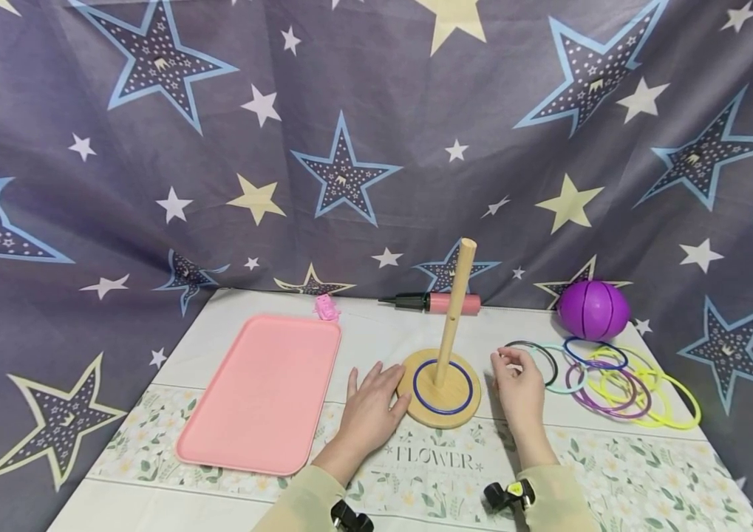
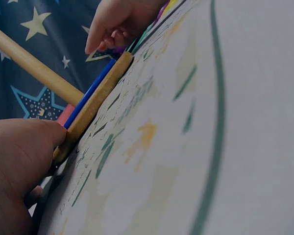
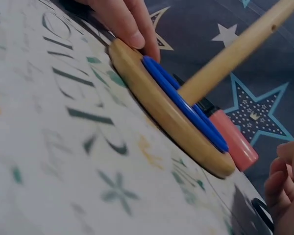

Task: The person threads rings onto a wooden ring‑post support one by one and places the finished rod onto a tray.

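A round wooden base (image 1: 439, 418) with an upright wooden pole (image 1: 457, 310) stands mid-table. One blue ring (image 1: 444, 411) lies flat on the base, around the foot of the pole. My left hand (image 1: 371, 406) touches the base's left edge, fingers extended and thumb against the rim, as the left wrist view also shows. To the right of the base, my right hand (image 1: 521, 388) hovers with loosely bent fingers and nothing visible between them. Just behind its fingertips a black ring (image 1: 554, 369) lies on the table, beside a pale turquoise ring (image 1: 565, 390).
Several yellow rings (image 1: 689, 425), purple rings (image 1: 649, 406) and another blue ring (image 1: 625, 362) overlap at right. Behind them sits a purple ball (image 1: 594, 310). A red-and-black hand pump (image 1: 439, 302) lies at the back. Left are a pink tray (image 1: 263, 391) and small pink toy (image 1: 326, 307).
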Motion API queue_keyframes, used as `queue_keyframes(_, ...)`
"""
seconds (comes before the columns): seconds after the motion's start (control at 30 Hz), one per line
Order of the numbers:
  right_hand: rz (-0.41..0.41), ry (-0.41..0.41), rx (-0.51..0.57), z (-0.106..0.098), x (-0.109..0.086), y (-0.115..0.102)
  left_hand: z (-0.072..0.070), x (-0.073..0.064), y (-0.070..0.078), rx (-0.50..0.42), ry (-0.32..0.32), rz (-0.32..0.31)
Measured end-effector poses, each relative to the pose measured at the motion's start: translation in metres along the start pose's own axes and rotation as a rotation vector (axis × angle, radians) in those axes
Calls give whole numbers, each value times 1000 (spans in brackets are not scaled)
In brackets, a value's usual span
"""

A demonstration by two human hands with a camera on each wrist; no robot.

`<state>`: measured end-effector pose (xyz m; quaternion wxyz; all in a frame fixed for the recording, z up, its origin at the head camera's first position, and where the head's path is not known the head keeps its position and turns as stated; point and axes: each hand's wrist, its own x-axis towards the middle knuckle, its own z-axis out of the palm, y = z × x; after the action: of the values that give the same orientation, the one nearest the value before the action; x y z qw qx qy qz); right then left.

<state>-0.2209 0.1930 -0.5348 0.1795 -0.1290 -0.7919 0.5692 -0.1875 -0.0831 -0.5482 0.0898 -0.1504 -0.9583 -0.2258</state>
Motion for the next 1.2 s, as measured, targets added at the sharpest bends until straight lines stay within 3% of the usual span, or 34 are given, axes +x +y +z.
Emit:
queue_keyframes(0.4,-6,164,1,-34,14,3,1,0,-1,-6,-16,-8)
queue_keyframes(0.77,14,258,-117,-56,19,12,-2,0,0,-11,-4,-2)
queue_keyframes(1.2,78,235,-193,-66,24,27,0,0,0,-8,0,0)
